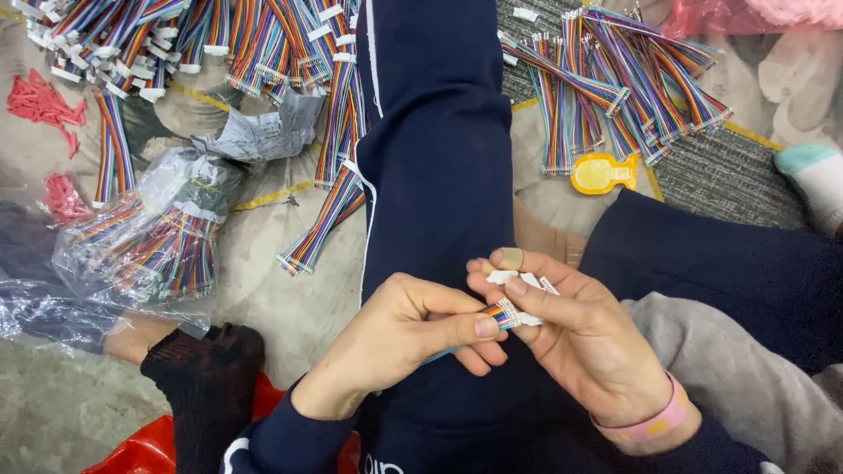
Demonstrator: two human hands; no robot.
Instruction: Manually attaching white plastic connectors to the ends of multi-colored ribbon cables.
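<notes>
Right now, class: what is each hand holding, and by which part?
Left hand pinches the rainbow cable near its end; right hand holds white plugs at its fingertips.

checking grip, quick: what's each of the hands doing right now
Left hand: closed, pinching the rainbow ribbon cable near its end.
Right hand: closed on the small white connectors, fingertips at the cable's end.

The left hand and right hand meet over the person's leg, pinching a ribbon cable between them. On the floor, loose cable bundles lie at eleven o'clock, more bundles at one o'clock, and a plastic bag of cables at nine o'clock. A small tool sits just below the one o'clock bundles.
</notes>
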